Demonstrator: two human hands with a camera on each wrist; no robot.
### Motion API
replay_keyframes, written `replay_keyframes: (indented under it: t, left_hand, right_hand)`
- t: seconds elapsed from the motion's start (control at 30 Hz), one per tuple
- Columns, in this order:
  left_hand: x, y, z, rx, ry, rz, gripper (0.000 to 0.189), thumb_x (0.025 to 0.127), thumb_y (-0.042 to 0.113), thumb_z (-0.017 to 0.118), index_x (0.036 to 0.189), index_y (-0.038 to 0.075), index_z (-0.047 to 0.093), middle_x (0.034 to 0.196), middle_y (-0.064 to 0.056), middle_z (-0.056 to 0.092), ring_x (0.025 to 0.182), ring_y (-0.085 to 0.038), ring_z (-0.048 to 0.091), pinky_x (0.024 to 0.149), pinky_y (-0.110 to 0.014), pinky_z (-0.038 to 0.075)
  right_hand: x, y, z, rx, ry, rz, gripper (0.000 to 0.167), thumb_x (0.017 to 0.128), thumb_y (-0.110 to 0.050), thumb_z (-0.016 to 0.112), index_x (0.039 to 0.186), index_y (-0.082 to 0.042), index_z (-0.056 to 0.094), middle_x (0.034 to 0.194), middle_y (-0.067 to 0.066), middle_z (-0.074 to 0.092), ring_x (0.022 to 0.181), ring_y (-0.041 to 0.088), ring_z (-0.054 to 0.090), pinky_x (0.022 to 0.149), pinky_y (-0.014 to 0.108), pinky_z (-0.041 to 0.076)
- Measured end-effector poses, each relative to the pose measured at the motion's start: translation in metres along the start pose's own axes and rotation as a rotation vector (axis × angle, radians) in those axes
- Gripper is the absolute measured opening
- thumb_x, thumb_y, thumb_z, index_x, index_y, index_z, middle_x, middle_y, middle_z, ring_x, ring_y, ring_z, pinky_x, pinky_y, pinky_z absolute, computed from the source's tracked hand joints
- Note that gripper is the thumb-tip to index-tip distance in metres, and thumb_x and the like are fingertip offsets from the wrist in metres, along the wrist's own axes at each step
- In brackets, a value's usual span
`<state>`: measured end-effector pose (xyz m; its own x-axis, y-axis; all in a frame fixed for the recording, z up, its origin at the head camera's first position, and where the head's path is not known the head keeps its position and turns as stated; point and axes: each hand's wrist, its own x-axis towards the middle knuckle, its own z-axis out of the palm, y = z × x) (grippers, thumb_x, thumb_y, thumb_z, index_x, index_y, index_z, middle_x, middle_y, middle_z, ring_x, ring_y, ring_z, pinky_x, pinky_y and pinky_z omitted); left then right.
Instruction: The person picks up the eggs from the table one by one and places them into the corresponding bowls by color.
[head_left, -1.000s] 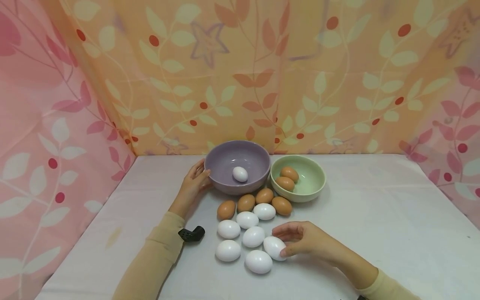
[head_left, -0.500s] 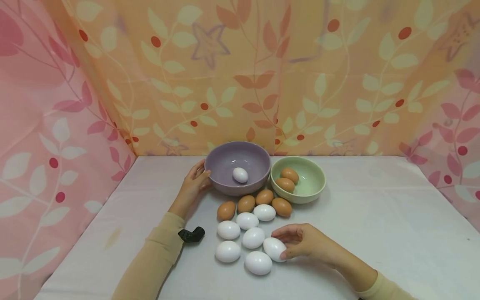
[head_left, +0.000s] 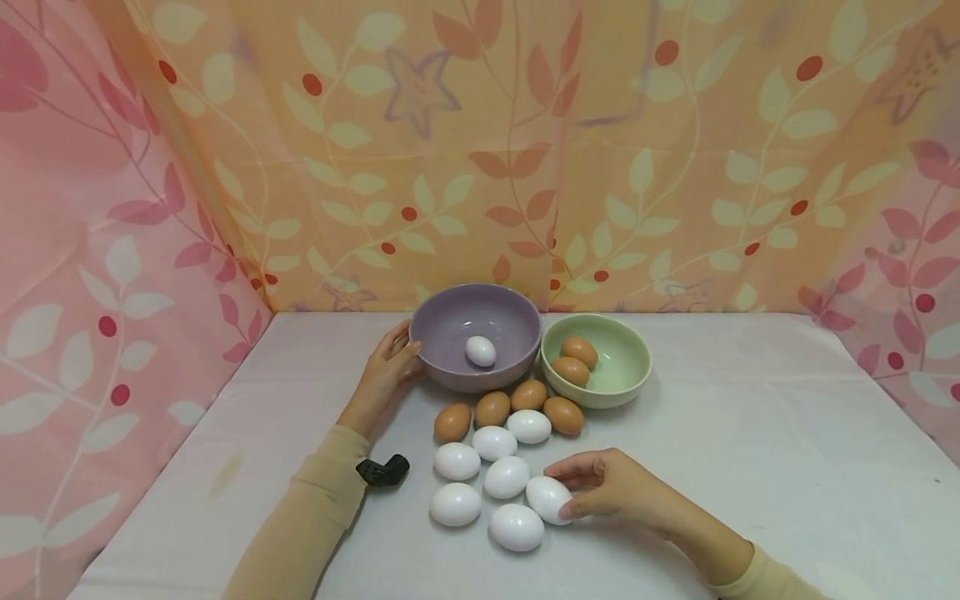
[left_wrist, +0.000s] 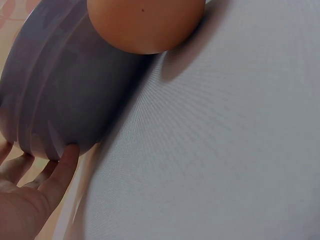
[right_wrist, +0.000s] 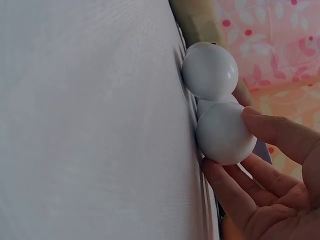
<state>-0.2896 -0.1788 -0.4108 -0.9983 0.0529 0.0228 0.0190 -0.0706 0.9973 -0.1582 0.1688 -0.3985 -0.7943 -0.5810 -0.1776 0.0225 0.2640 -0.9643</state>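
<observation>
Orange floral cloth [head_left: 345, 150] straight behind, pink floral cloth [head_left: 82, 250] at either side, and before them a table under white cloth [head_left: 750, 417]. Near its far edge, a wide, round, purple bowl [head_left: 444, 337] with one white egg [head_left: 480, 352] inside; just beside it, a smaller, pale green bowl [head_left: 624, 362] with two brown eggs [head_left: 570, 372]. In front of both bowls, a loose cluster: four more brown eggs [head_left: 492, 409] nearest the bowls, then seven glossy white eggs [head_left: 457, 461].

At the near right of that cluster, one of the seven, the held egg [head_left: 546, 497], apparently resting on the cloth and close to its neighbours; whether touching them, impossible to tell. Pinched by the right hand [head_left: 618, 492], thumb at the near side, fingertips at the far side. Left hand [head_left: 386, 358] at the purple bowl's outer left wall, fingers somewhat spread, tips laid against it.

Likely light, stiff and slippery, best treated as fragile; real shell or imitation, not possible to say. Best hold: around the widest girth, thumb opposite fingers, with mild pressure only. Some risk of slipping from a squeeze on a tapering end, or of knocking close-lying eggs.
</observation>
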Motion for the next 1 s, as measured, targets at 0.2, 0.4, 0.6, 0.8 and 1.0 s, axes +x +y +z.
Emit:
replay_keyframes:
  t: [0.2,0.4,0.6,0.8,1.0]
  left_hand:
    - [-0.001,0.002,-0.002,0.003,0.008,0.001,0.061,0.103,0.017,0.052,0.158,0.011,0.025,0.166,-0.01,0.021,0.147,-0.026,0.035,0.094,-0.027,0.054]
    - [-0.001,0.004,-0.006,0.016,0.012,-0.003,0.061,0.104,0.017,0.052,0.158,0.012,0.025,0.166,-0.01,0.02,0.146,-0.026,0.035,0.094,-0.028,0.054]
    - [-0.001,0.003,-0.006,0.004,0.018,0.003,0.059,0.104,0.017,0.052,0.157,0.012,0.027,0.166,-0.01,0.022,0.146,-0.027,0.036,0.094,-0.029,0.054]
    - [0.001,-0.001,-0.002,0.003,0.002,0.003,0.06,0.103,0.018,0.053,0.157,0.012,0.026,0.166,-0.01,0.021,0.147,-0.027,0.034,0.102,-0.038,0.052]
    - [0.001,-0.002,-0.002,0.004,0.005,-0.003,0.059,0.103,0.018,0.053,0.157,0.013,0.028,0.166,-0.01,0.022,0.146,-0.027,0.037,0.104,-0.042,0.05]
  right_hand:
    - [0.002,-0.001,0.001,0.006,0.01,0.037,0.048,0.079,-0.009,0.08,0.123,0.004,0.066,0.114,0.014,0.073,0.099,0.01,0.066,0.078,0.018,0.055]
    - [0.005,-0.001,0.0,0.029,0.01,0.048,0.049,0.079,-0.009,0.08,0.123,0.005,0.066,0.113,0.014,0.073,0.098,0.01,0.066,0.079,0.019,0.056]
    - [0.006,0.001,-0.001,0.032,0.009,0.042,0.048,0.079,-0.01,0.08,0.122,0.005,0.066,0.111,0.013,0.074,0.096,0.009,0.067,0.079,0.019,0.056]
    - [0.002,-0.001,-0.005,0.034,0.026,0.035,0.05,0.08,-0.011,0.08,0.124,0.006,0.065,0.111,0.014,0.074,0.096,0.01,0.068,0.078,0.02,0.056]
    - [0.003,-0.013,-0.009,0.011,0.039,0.028,0.052,0.081,-0.013,0.078,0.127,0.005,0.063,0.116,0.014,0.073,0.102,0.01,0.067,0.082,0.022,0.057]
